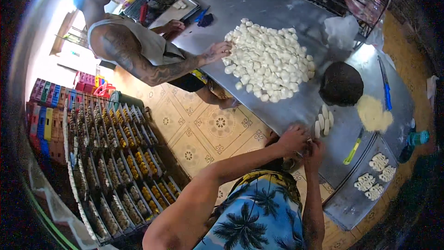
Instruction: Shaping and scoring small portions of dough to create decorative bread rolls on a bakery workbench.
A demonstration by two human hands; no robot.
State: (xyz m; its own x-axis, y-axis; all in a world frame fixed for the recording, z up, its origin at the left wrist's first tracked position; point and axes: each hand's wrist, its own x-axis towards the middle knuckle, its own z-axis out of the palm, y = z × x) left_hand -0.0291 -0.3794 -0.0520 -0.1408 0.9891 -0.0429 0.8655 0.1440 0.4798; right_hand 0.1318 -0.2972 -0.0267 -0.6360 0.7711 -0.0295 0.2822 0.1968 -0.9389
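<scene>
At the near edge of the metal table, my left hand and my right hand come together, fingers curled and pressed close. Whatever is between them is too small and covered to make out. Just beyond them lie several smooth white dough rolls, side by side. Farther off spreads a big heap of small pale dough pieces. To the right of the heap sits a large dark brown ball, with a pile of pale yellow powder beside it.
A blue-handled knife and a yellow-green-handled knife lie at right, near a tray with several slashed dough shapes. A co-worker's hand touches the heap's left side. A rack of loaded trays stands at left.
</scene>
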